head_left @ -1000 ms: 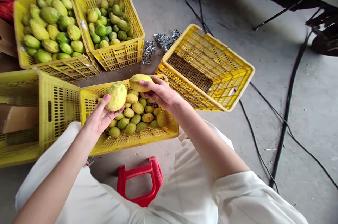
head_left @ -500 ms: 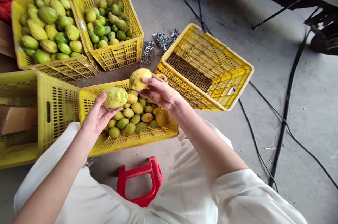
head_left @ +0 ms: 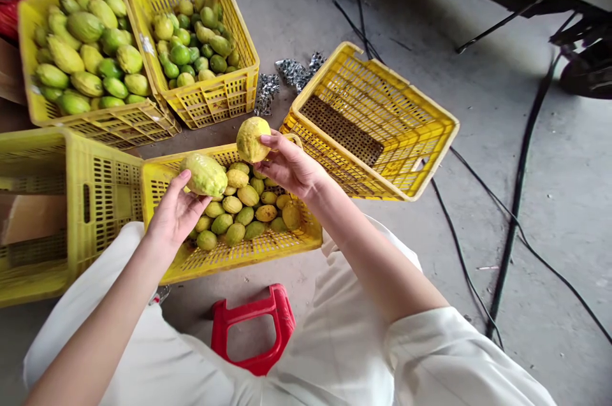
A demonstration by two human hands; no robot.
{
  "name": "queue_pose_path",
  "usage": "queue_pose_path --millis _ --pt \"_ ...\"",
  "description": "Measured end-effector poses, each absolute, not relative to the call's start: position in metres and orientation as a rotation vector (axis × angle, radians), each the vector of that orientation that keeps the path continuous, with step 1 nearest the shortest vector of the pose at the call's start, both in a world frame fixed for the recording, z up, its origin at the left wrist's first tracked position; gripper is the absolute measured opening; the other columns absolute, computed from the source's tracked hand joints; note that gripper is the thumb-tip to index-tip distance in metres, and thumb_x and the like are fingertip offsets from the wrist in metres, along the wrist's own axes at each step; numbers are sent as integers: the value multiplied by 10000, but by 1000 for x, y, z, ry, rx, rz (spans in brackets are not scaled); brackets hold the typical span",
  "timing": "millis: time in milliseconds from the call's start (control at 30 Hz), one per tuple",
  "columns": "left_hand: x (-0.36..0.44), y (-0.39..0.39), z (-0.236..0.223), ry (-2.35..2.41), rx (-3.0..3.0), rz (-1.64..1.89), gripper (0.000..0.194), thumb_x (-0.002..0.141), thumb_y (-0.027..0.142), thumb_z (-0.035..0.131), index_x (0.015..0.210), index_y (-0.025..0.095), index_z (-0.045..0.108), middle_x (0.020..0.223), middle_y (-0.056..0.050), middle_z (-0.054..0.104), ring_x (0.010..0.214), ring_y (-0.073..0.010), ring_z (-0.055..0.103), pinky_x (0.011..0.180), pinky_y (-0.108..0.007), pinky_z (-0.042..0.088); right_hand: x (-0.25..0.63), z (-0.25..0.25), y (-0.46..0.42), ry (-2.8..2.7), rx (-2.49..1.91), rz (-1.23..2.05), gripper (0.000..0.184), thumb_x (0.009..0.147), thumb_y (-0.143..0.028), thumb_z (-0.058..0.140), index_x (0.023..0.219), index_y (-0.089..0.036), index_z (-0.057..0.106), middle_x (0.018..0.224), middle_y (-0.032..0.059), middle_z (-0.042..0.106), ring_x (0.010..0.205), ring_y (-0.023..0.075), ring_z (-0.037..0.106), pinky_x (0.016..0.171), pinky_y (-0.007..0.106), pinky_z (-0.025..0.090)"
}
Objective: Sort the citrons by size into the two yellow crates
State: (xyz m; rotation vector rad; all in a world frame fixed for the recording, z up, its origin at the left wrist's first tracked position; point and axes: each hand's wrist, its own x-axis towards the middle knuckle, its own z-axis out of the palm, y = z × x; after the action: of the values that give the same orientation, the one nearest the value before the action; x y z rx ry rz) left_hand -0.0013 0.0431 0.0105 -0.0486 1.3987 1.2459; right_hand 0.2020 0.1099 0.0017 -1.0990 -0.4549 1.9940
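Observation:
My left hand (head_left: pixel 178 210) is closed round the side of a large, bumpy yellow-green lemon (head_left: pixel 206 175), its thumb on top. In my right hand (head_left: pixel 295 169) is a yellower, rounder lemon (head_left: pixel 251 140), gripped between thumb and fingers. Both fruits are held up side by side, a small gap apart, over a low yellow crate (head_left: pixel 287 245). Many smaller green and yellow lemons (head_left: pixel 247 195) lie in that crate, some hidden behind my hands.
Two yellow crates at the back left hold green and yellow fruit (head_left: pixel 85 27). Another yellow crate (head_left: pixel 415 106) stands to the right, and one with cardboard (head_left: pixel 38 218) at the left. A red stool (head_left: pixel 282 323) is between my legs. Black cables (head_left: pixel 519 183) cross the floor.
Both lemons have been turned in my fingers and now show other sides. My left hand's lemon has tilted, its right end pointing lower. The crates have stayed put.

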Motion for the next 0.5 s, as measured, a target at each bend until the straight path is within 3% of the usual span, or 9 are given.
queue_pose_path --millis 133,267,500 --pt "0 43 12 1424 -73 1209 149 937 231 718 1073 293 727 1058 -59 823 1282 -258 750 1020 -358 674 201 -1 111 -427 -1095 2005 197 819 -277 851 943 -272 698 950 9 806 1011 194 755 845 275 650" --pt "-2 42 9 1424 -77 1146 94 948 274 714 1042 272 720 1044 -79 814 1210 -284 775 976 -395 694 200 -4 112 -444 -1138 1984 285 773 -359 914 913 -279 679 949 31 808 1096 232 763 887 302 667" --pt "-5 37 0 1460 -34 1126 179 869 302 784 1034 294 716 1133 -100 806 1363 -335 694 1062 -463 664 200 -5 113 -465 -1161 1937 330 720 -404 915 885 -294 652 910 40 777 1103 266 740 859 349 666"
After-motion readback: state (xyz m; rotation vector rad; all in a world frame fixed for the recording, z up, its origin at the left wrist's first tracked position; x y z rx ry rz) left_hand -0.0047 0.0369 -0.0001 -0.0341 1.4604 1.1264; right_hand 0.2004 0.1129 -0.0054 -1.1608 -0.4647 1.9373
